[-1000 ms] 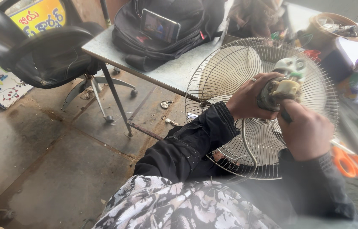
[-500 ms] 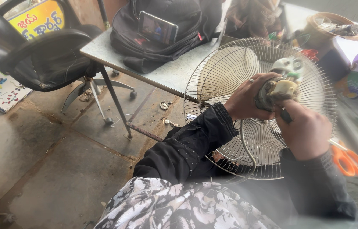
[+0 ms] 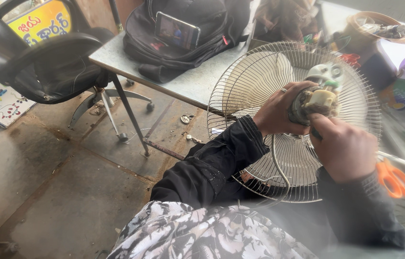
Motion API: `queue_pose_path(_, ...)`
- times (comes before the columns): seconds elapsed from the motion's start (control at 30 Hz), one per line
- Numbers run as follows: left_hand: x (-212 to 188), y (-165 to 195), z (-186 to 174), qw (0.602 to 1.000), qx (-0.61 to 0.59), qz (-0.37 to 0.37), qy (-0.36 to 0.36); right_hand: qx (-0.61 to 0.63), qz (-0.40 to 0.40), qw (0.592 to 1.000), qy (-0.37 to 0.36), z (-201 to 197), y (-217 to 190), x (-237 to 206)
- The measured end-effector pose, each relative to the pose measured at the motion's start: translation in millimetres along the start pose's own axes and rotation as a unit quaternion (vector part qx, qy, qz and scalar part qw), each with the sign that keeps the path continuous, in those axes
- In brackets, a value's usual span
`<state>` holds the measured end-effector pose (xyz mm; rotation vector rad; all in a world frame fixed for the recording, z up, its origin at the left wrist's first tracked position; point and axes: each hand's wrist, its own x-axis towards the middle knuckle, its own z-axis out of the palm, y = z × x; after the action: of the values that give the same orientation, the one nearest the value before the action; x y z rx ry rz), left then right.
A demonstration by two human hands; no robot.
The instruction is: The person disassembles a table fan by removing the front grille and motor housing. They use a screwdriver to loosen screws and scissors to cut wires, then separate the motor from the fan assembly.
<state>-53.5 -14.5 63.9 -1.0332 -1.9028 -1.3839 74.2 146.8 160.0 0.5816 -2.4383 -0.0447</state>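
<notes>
— What were the hands doing, right of centre in the frame?

— The left hand was wrapped around the small, grimy, drum-shaped fan motor, its fingers curled shut on the motor's side, a thin ring on one. The right hand sat just below and to the right, fist closed, thumb pressed against the motor's lower edge. Whatever that fist gripped was hidden; only a dark stub showed beside the thumb.

— And where was the motor?

— Held up in front of the round wire fan guard, a dish of thin, dull metal spokes filling the middle right of the frame. The motor had a cream plastic block on its face and pale, rounded plastic parts above it.

— What lay around?

— The guard rested against the grey, flat tabletop. At the top centre a black fabric backpack slumped on it, with a glossy dark smartphone propped against it. Orange-handled scissors lay at the right edge. A black padded office chair stood at upper left on the stained concrete floor. Both sleeves were black cloth; a floral-print fabric covered the lap at the bottom.
</notes>
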Motion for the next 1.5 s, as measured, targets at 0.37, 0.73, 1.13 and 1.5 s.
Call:
queue_pose_path(0.37,-2,-3,3,1.000,-0.001,0.009,-0.001,-0.047,0.030,0.998,0.001,11,0,-3)
queue_pose_path(0.73,0,0,-1,1.000,-0.011,-0.005,-0.009,-0.044,0.042,0.998,-0.026,10,0,0)
queue_pose_path(1.13,-4,-6,3,1.000,0.002,0.005,-0.007,0.040,0.018,0.999,0.019,-2,-7,0)
queue_pose_path(1.5,-6,-28,24,0.999,-0.016,0.045,-0.006,0.102,0.187,0.967,0.138,9,128,-51)
